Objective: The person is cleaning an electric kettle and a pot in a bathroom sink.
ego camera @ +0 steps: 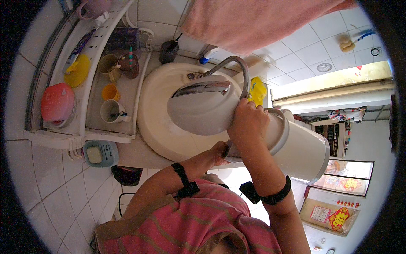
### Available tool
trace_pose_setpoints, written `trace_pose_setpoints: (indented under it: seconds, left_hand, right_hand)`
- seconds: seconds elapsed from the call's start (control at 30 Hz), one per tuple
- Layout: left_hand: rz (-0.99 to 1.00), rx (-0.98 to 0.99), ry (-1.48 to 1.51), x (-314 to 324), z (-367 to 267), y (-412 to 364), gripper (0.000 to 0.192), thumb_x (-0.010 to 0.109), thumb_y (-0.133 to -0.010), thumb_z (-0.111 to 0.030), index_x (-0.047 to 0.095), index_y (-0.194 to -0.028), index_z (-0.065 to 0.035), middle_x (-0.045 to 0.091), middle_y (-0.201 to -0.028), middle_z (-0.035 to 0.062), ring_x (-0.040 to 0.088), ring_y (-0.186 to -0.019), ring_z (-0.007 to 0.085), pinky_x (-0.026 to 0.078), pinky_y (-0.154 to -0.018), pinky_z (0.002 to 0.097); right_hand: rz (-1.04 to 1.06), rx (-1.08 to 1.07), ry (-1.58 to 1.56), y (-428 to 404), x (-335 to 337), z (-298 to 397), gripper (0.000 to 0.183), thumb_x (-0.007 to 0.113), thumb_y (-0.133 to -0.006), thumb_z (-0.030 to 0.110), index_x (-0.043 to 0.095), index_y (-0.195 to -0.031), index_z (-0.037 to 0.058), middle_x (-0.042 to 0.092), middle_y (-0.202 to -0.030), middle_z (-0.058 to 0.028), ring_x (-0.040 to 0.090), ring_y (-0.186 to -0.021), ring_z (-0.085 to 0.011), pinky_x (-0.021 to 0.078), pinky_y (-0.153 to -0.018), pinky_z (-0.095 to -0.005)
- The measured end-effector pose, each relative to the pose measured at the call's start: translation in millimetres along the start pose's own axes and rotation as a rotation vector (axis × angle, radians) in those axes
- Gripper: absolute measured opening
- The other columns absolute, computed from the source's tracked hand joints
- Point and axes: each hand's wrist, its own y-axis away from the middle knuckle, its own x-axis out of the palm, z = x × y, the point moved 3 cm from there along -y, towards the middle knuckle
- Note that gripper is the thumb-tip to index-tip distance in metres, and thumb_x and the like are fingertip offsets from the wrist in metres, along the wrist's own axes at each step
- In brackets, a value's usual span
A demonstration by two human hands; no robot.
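Observation:
A grey domed lid with a shiny strip (203, 108) lies over the oval cream washbasin (155, 127). To its right, a white cylindrical container with a grey rim (298, 149) is tilted on its side. My right hand (249, 120) is curled at the lid's edge, where the curved metal tap spout (242, 66) ends; which of them its fingers hold is hidden. My left hand (220, 154) grips a grey part at the container's near rim, its fingers partly hidden. Whether lid and container are joined cannot be told.
A white rack (138, 95) at left holds several cups and a pink-red bowl (58, 103). A blue soap dish (100, 154) hangs below. Beyond the basin are a dark cup (168, 52), a pink towel (253, 25) and a yellow packet (258, 90).

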Motion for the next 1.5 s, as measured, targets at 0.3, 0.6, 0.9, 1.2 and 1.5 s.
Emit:
trace_pose_setpoints:
  seconds: [0.3,0.6,0.9,1.2,1.5]
  left_hand:
    - [-0.042,-0.011,-0.027,6,-3,11,0.039,0.024,-0.094,-0.02,0.041,-0.123,-0.0016,0.053,-0.116,0.0184,0.056,-0.104,0.0332,0.046,-0.09,0.0489]
    - [0.085,-0.098,0.171,-17,14,-20,0.034,0.035,-0.093,-0.022,0.044,-0.121,-0.0044,0.054,-0.116,0.0151,0.055,-0.105,0.0307,0.047,-0.089,0.0465]
    - [0.089,-0.009,0.154,18,22,-30,0.034,0.036,-0.093,-0.023,0.044,-0.121,-0.0047,0.054,-0.116,0.0144,0.055,-0.105,0.0302,0.047,-0.089,0.0462]
    - [0.047,-0.028,0.114,7,24,-21,0.035,0.038,-0.093,-0.023,0.044,-0.121,-0.005,0.054,-0.116,0.0138,0.055,-0.106,0.0297,0.047,-0.089,0.046]
    - [0.01,-0.041,0.071,1,25,-14,0.035,0.039,-0.092,-0.024,0.044,-0.121,-0.0053,0.054,-0.116,0.0131,0.055,-0.106,0.0293,0.047,-0.089,0.0458]
  right_hand:
    - [0.024,0.01,-0.011,2,4,0,0.029,0.065,-0.068,0.012,0.055,-0.093,0.0018,0.062,-0.091,-0.0152,0.062,-0.088,-0.031,0.0494,-0.075,-0.0395]
    - [-0.011,0.003,0.064,4,4,10,0.023,0.061,-0.072,0.013,0.057,-0.092,0.0021,0.063,-0.092,-0.0159,0.062,-0.089,-0.0322,0.0483,-0.077,-0.0399]
    - [-0.001,0.01,0.182,1,7,27,0.029,0.048,-0.084,0.016,0.06,-0.103,-0.0022,0.061,-0.105,-0.0259,0.058,-0.101,-0.0427,0.0417,-0.087,-0.0557]
    - [0.07,0.041,0.249,-4,8,35,0.035,0.046,-0.085,0.017,0.058,-0.108,-0.0056,0.057,-0.11,-0.0311,0.054,-0.105,-0.0461,0.039,-0.091,-0.0585]
    - [0.018,0.042,0.385,-2,5,45,0.03,0.047,-0.085,0.016,0.06,-0.107,-0.0007,0.059,-0.109,-0.0263,0.057,-0.104,-0.0425,0.0415,-0.089,-0.0538]
